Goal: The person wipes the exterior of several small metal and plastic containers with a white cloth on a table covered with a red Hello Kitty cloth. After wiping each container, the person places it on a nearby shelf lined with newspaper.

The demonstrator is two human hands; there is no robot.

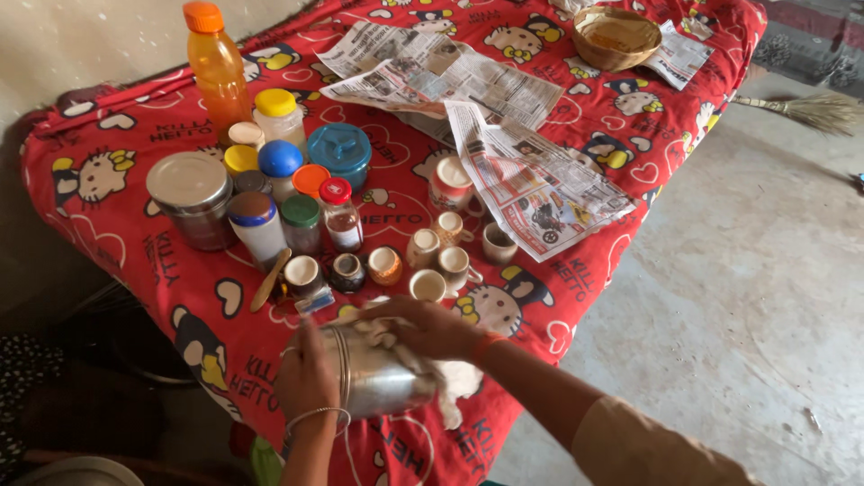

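My left hand grips a shiny steel container lying on its side at the near edge of the table. My right hand presses a white cloth against the container's upper side; part of the cloth hangs down to its right. Just beyond my hands stands a cluster of small ceramic cups.
A red cartoon-print tablecloth covers the table. On it stand an orange bottle, several lidded jars, a steel tin, a wooden spoon, spread newspapers and a woven basket. A broom lies on the concrete floor at right.
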